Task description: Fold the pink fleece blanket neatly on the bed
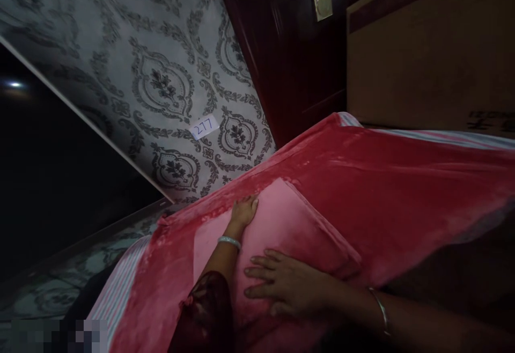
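A folded pink cloth (289, 219) with a soft, plush look lies on a red plush blanket (402, 186). My left hand (244, 211), below a pale bangle, rests on the cloth's far left edge. Its fingers look foreshortened, and nothing shows gripped in them. Closer to me, my right hand (287, 283) lies flat on the same cloth with its fingers spread. A silver bangle (380, 310) circles that wrist. Stacked layers show along the cloth's right edge, while its near part falls into shadow.
Striped fabric (120, 283) shows beyond the red blanket's borders. Patterned wallpaper (161, 90) bears a paper label (204, 126) reading 277. A dark screen-like panel (52, 165) is at left. Behind the blanket are dark red wood (289, 58) and a cardboard box (430, 58).
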{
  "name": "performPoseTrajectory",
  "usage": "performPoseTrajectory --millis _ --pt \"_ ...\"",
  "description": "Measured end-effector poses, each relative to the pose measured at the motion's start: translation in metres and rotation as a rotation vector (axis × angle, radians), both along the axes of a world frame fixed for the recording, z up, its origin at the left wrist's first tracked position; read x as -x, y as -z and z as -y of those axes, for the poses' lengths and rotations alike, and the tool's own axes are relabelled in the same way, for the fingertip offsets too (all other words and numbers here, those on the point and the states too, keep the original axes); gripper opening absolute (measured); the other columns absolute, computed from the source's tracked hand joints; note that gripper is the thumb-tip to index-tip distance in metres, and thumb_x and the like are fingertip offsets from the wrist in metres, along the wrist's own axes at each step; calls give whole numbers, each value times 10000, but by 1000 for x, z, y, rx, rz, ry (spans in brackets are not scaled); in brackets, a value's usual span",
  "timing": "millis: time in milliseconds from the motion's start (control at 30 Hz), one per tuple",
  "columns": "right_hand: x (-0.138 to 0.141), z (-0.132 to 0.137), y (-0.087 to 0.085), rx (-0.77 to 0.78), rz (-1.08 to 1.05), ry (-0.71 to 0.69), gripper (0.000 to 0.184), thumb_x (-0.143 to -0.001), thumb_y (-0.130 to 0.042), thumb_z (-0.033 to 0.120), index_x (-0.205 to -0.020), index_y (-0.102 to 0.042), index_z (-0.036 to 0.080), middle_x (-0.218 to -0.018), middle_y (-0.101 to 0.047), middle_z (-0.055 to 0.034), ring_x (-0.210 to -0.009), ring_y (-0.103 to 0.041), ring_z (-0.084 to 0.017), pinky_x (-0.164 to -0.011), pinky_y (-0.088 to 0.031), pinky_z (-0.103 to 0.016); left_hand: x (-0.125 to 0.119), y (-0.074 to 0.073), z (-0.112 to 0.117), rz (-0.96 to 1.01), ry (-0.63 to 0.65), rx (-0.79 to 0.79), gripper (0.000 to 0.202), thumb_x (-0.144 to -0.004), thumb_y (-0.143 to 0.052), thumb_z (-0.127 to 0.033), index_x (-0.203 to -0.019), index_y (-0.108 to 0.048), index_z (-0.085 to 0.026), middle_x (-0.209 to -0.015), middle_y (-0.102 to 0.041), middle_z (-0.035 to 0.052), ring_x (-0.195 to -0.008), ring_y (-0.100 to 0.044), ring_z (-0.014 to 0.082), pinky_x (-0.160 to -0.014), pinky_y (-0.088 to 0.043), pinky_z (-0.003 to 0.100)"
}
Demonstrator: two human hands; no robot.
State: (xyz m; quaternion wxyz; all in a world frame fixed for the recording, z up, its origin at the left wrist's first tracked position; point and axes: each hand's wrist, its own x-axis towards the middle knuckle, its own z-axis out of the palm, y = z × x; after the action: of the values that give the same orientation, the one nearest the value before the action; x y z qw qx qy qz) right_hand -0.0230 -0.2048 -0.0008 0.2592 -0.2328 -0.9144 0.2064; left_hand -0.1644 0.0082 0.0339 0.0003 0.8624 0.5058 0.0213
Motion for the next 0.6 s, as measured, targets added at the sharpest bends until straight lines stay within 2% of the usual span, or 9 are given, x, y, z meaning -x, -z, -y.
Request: performPoseTrajectory --millis 67,133,233,300,367,467,600 --pt "-2 2 -6 -13 22 -3 555 -972 -534 436 -1506 -408 356 -1588 -343 -49 -1487 -245 -270 -1214 -139 -563 -2 -10 8 -16 -23 -47 543 -1013 -301 -407 -1481 -452 -179 -1518 -456 179 -1435 -371 339 -1174 -182 640" --pt "-9 3 -16 -46 32 -4 546 -967 -536 445 -1491 -443 322 -1578 -360 -64 -1476 -276 -261 -1216 -171 -526 -7 -20 18 -20 27 -72 557 -1009 -333 -424 -1503 -415 -183 -1568 -382 168 -1476 -295 324 -1194 -158 610" --pt "-28 0 -28 -116 41 74 524 -968 -516 480 -1448 -515 270 -1527 -437 -98 -1445 -334 -267 -1211 -193 -504 -21 -29 39 6 286 -45 551 -1014 -328 -438 -1525 -371 -239 -1612 -319 99 -1505 -238 244 -1221 -185 511" --pt "-44 -3 -28 -155 64 138 515 -967 -520 478 -1426 -544 248 -1485 -486 -123 -1423 -367 -275 -1209 -180 -523 -35 -28 53 18 497 13 545 -1018 -313 -455 -1531 -354 -274 -1623 -298 71 -1510 -223 212 -1229 -181 485" --pt "-59 -6 -21 -171 91 157 522 -956 -550 444 -1443 -524 259 -1501 -465 -127 -1434 -351 -275 -1209 -160 -541 -51 -21 64 0 615 75 559 -1012 -330 -477 -1540 -325 -294 -1633 -273 60 -1517 -198 212 -1232 -157 498" --pt "-71 -6 -6 -127 116 163 581 -949 -567 405 -1506 -421 324 -1585 -339 -81 -1477 -269 -282 -1205 -162 -560 -70 -8 63 -37 650 124 612 -994 -365 -507 -1556 -283 -280 -1639 -255 68 -1527 -153 251 -1224 -114 563" --pt "-74 -3 0 -37 112 159 604 -962 -545 417 -1532 -354 364 -1611 -280 -49 -1488 -239 -295 -1195 -183 -580 -85 1 33 -31 596 121 613 -999 -318 -523 -1558 -279 -275 -1641 -246 64 -1531 -125 241 -1226 -88 558"
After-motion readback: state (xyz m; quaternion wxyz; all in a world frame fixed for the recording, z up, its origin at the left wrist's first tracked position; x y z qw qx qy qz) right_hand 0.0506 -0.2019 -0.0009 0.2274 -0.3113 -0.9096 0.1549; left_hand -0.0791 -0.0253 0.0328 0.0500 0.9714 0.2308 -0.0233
